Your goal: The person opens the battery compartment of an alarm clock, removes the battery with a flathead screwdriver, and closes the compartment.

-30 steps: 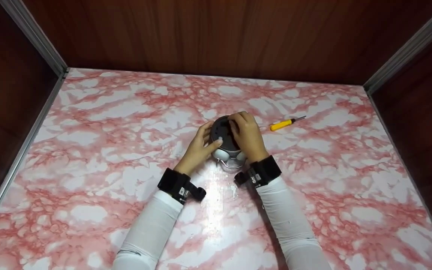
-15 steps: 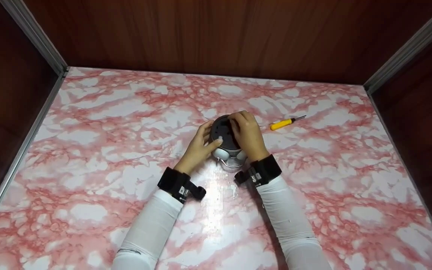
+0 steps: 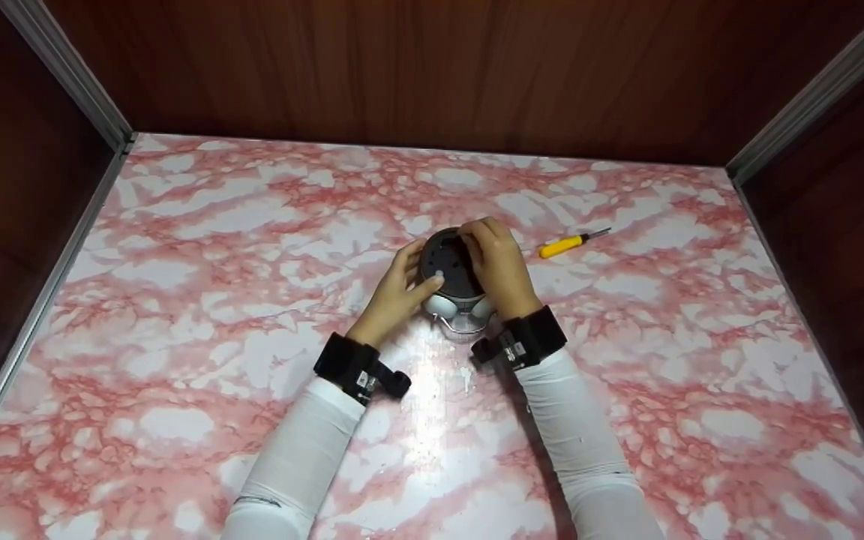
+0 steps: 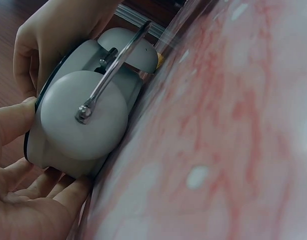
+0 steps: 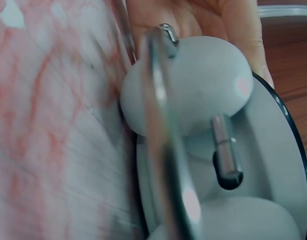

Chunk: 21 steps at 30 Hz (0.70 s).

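Note:
A grey twin-bell alarm clock (image 3: 443,281) lies on the table with its black back facing up. Its round bells (image 4: 86,112) and curved metal handle (image 5: 166,145) point towards the person. My left hand (image 3: 396,291) grips the clock's left side, thumb on the edge of the back and fingers underneath; its palm appears beyond a bell in the right wrist view. Over the right part of the back, my right hand (image 3: 498,266) bends its fingers down with the tips touching it. Those tips are partly hidden, so whether they pinch something small cannot be told.
A yellow-handled screwdriver (image 3: 562,247) lies right of the clock, shaft pointing away to the right. The table top (image 3: 252,225) has a red-and-white marbled pattern. Dark wood panels (image 3: 432,75) close off the back and both sides.
The right hand has shifted slightly away from the person and to the right, and a bit more of the clock's back shows. The left hand keeps its grip.

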### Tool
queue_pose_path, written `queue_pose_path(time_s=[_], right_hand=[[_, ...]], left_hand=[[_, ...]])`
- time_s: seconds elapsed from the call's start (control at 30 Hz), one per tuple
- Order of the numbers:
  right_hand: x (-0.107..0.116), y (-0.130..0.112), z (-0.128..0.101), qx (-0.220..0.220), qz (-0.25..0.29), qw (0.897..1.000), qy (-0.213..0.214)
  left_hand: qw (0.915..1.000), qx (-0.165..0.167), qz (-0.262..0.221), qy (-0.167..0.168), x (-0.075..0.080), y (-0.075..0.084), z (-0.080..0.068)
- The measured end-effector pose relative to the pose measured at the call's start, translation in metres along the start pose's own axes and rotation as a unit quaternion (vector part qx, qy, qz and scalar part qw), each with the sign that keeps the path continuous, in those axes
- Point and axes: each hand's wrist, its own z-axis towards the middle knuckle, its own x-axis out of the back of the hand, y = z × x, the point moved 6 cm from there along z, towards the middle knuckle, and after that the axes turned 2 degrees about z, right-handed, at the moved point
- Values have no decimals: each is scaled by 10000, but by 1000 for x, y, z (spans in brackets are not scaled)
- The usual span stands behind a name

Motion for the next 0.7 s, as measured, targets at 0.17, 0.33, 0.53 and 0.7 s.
queue_pose_path(time_s=[0.17,0.33,0.53,0.7], right_hand=[[9,1,1,77,20,9997,218],[17,4,3,46,-2,9993,361],[26,11,4,-34,48,9990,453],[38,19,1,-199,191,9978,611]], left_hand=[[9999,-83,-70,10,-1,-1,1],[9999,-139,-25,11,0,0,2],[10000,-79,-24,43,1,0,1],[10000,41,-6,67,0,-1,0]])
